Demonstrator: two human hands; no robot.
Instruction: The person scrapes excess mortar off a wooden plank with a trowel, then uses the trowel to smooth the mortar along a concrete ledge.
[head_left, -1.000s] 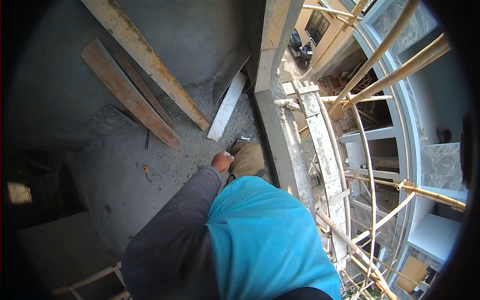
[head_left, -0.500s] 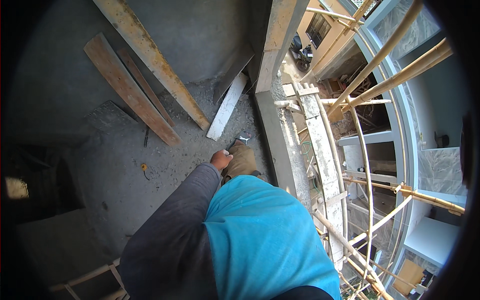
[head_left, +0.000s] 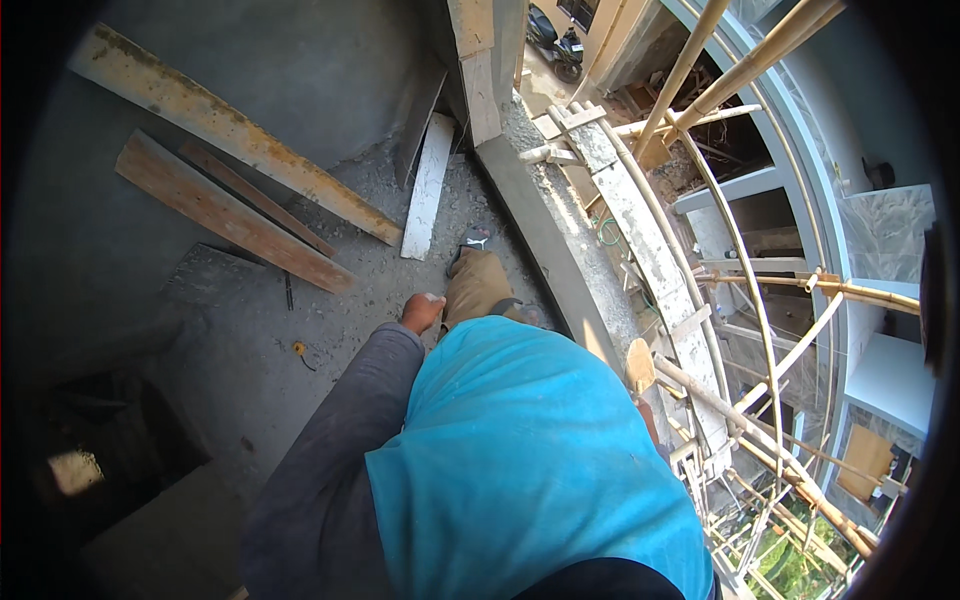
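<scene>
The left hand (head_left: pixel 424 313) is narrow, its fingers curled in beside the tan cloth trousers (head_left: pixel 473 287); whether anything sits inside it, I cannot tell. The right hand (head_left: pixel 649 422), mostly hidden behind the smooth turquoise shirt (head_left: pixel 540 420), holds a tan, round-ended piece (head_left: pixel 640 365) that stands out at the outer edge of the rough concrete ledge (head_left: pixel 585 235). A dark shoe (head_left: pixel 476 239) rests on the gritty grey floor (head_left: pixel 240 400), near its far corner. Toward that corner lies a straight, whitewashed board (head_left: pixel 427 190); left of it slant a long beam (head_left: pixel 250 135) with yellowish, stained faces and a broad reddish-brown plank (head_left: pixel 230 215) with worn grain. Nearer the floor's left side is a small yellow item (head_left: pixel 299 348). Beyond the ledge, a cement-crusted walkway (head_left: pixel 640 215) runs among round, jointed bamboo poles (head_left: pixel 755 75).
</scene>
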